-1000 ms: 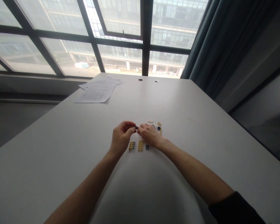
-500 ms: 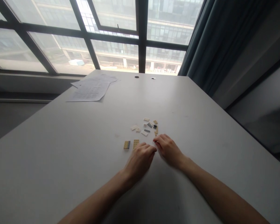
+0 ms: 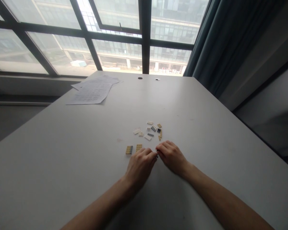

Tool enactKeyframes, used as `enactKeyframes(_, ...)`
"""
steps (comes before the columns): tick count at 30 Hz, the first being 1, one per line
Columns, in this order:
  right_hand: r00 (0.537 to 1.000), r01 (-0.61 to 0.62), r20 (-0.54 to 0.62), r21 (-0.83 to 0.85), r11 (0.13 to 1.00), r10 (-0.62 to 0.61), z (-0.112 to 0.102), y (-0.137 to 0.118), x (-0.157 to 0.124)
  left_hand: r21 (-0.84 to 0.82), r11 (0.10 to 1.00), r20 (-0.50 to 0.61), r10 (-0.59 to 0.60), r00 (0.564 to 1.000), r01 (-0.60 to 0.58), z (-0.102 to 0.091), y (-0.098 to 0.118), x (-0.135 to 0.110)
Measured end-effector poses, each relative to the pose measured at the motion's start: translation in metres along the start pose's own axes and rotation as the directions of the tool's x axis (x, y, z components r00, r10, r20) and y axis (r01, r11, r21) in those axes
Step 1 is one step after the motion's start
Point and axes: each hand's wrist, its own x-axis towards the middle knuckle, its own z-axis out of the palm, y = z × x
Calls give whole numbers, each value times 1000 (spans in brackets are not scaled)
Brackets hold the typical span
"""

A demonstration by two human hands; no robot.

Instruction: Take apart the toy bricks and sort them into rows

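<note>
My left hand (image 3: pixel 142 163) and my right hand (image 3: pixel 170 155) meet fingertip to fingertip just above the white table. Both are closed in a pinch; a small dark bit shows between them, but its kind is mostly hidden by my fingers. Left of my left hand lies a tan and grey block of toy bricks (image 3: pixel 129 149). A tan studded brick (image 3: pixel 139 147) sits right behind that hand, partly covered by it. Beyond my fingers are loose pieces: a white flat tile (image 3: pixel 148 137), a dark grey strip (image 3: pixel 150 134), a black piece (image 3: pixel 159 130) and small tan pieces (image 3: pixel 160 137).
More bricks lie in the same cluster, among them a white studded plate (image 3: pixel 150 123) and a white tile (image 3: pixel 136 131). Printed papers (image 3: pixel 91 92) rest at the table's far left. Two cable holes are near the back edge. A dark curtain (image 3: pixel 213 48) hangs at the right.
My right hand has moved slightly left and nearer to me, so its fingertips now touch those of my left hand. The loose bricks have stayed in place.
</note>
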Motion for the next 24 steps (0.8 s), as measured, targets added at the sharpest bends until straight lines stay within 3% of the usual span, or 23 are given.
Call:
enactKeyframes(4,999,-53,-3,97,994,53,-1,0,0,111,988,-79,113,990,-104,-4,6,-8)
enactKeyframes(7,993,-112,-4,160,981,114,-2,0,0,200,968,-55,166,985,-152,-5,17,-17)
enactKeyframes(14,988,-149,-5,229,962,154,-5,2,0,263,957,100,104,990,-127,2,27,-23)
enactKeyframes(24,967,-208,-80,308,929,243,-8,2,-1,295,940,137,137,981,-173,0,23,-21)
